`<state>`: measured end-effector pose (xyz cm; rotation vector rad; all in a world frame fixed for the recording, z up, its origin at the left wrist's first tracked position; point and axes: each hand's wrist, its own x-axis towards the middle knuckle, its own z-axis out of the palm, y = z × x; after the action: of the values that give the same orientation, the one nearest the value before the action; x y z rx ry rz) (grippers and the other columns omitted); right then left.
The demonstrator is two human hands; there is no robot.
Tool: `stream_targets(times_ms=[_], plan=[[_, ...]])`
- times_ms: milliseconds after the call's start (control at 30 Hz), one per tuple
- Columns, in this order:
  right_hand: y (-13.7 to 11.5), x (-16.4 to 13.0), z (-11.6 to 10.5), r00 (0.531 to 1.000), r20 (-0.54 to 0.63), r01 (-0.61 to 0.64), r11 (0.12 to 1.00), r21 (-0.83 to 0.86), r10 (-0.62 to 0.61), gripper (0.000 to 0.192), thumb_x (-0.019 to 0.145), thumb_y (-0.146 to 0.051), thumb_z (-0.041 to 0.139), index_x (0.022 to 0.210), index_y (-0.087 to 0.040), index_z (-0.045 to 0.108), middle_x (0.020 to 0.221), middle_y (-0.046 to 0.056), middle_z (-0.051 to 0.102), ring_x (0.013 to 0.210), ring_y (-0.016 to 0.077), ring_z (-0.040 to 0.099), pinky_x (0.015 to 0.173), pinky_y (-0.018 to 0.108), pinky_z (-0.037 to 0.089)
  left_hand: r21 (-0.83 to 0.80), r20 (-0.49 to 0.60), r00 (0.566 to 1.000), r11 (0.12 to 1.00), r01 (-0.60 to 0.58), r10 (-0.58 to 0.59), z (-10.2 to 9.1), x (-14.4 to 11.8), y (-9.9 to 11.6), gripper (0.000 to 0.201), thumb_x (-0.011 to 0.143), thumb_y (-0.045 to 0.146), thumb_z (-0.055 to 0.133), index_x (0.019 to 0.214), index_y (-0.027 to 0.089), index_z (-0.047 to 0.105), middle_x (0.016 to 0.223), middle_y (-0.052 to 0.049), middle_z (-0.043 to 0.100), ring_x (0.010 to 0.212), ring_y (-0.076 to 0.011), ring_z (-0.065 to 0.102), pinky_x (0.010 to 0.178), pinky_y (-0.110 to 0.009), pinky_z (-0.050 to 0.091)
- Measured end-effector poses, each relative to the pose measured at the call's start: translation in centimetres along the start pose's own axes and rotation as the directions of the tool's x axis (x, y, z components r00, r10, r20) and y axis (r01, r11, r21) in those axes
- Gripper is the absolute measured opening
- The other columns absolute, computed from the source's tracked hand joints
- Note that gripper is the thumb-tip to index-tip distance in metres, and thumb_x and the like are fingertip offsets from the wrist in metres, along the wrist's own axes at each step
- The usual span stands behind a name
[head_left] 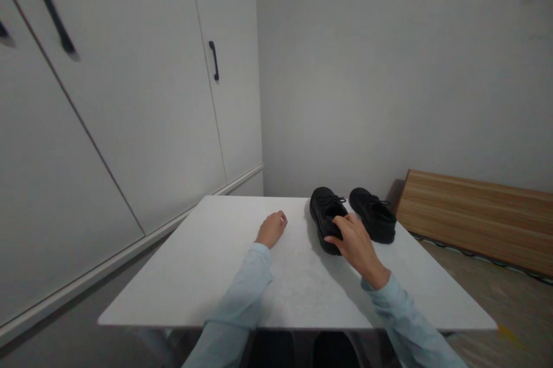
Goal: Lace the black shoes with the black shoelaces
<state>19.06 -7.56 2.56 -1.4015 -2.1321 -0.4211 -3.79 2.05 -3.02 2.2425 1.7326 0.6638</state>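
Note:
Two black lace-up shoes are at the far right part of the white table (207, 258), toes pointing toward the wall. My right hand (355, 244) grips the nearer-left black shoe (320, 215) at its heel and opening, with the thumb outside the collar and the fingers at the opening. That hand partly covers the back of the shoe. The other black shoe (380, 224) stands just to the right, untouched by either hand. My left hand (272, 228) rests on the tabletop left of the shoes, its fingers curled in, with nothing visible in them.
White cupboard doors (151, 97) with dark handles run along the left side. A plain grey wall (389, 68) rises behind the table. At the right, a wood-grain board (475, 218) leans near the wall above the floor.

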Motion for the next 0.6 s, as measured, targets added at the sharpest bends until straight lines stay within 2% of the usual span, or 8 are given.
stream_targets(times_ms=[167, 333, 467, 600], plan=[[4.8, 2.0, 0.7, 0.999, -0.015, -0.045, 0.998, -0.047, 0.044, 0.019, 0.075, -0.026, 0.068, 0.085, -0.017, 0.055, 0.082, 0.008, 0.058, 0.084, 0.0255, 0.052, 0.071, 0.034, 0.042, 0.008, -0.005, 1.000, 1.000, 0.006, -0.006, 0.1, 0.1, -0.1, 0.019, 0.087, 0.023, 0.042, 0.094, 0.018, 0.059, 0.094, -0.010, 0.066, 0.086, -0.0187, 0.062, 0.074, -0.027, 0.042], [8.6, 1.9, 2.5, 0.996, -0.025, -0.089, 0.995, 0.033, 0.090, 0.015, 0.080, -0.030, 0.061, 0.085, -0.018, 0.056, 0.082, 0.009, 0.056, 0.083, 0.0254, 0.054, 0.071, 0.034, 0.045, 0.005, -0.013, 1.000, 1.000, 0.005, -0.005, 0.0, 0.0, -0.1, 0.019, 0.088, 0.024, 0.041, 0.094, 0.019, 0.059, 0.094, -0.009, 0.066, 0.084, -0.0175, 0.061, 0.072, -0.026, 0.042], [10.8, 0.6, 4.7, 0.992, 0.000, -0.125, 0.990, 0.063, 0.125, 0.017, 0.084, -0.035, 0.054, 0.084, -0.018, 0.054, 0.083, 0.008, 0.054, 0.081, 0.0242, 0.055, 0.070, 0.034, 0.046, 0.004, -0.004, 1.000, 1.000, 0.013, -0.013, 0.0, 0.0, 0.0, 0.018, 0.088, 0.024, 0.041, 0.093, 0.019, 0.058, 0.093, -0.009, 0.065, 0.082, -0.0174, 0.061, 0.071, -0.026, 0.042], [11.8, -0.3, 5.9, 0.986, -0.019, -0.166, 0.986, -0.017, 0.165, 0.021, 0.080, -0.036, 0.058, 0.090, -0.019, 0.055, 0.083, 0.008, 0.055, 0.078, 0.0248, 0.056, 0.068, 0.035, 0.045, -0.005, 0.011, 0.999, 0.999, 0.035, -0.035, -0.3, 0.0, 0.2, 0.018, 0.088, 0.024, 0.042, 0.094, 0.019, 0.059, 0.093, -0.008, 0.065, 0.084, -0.0169, 0.060, 0.073, -0.026, 0.042]])
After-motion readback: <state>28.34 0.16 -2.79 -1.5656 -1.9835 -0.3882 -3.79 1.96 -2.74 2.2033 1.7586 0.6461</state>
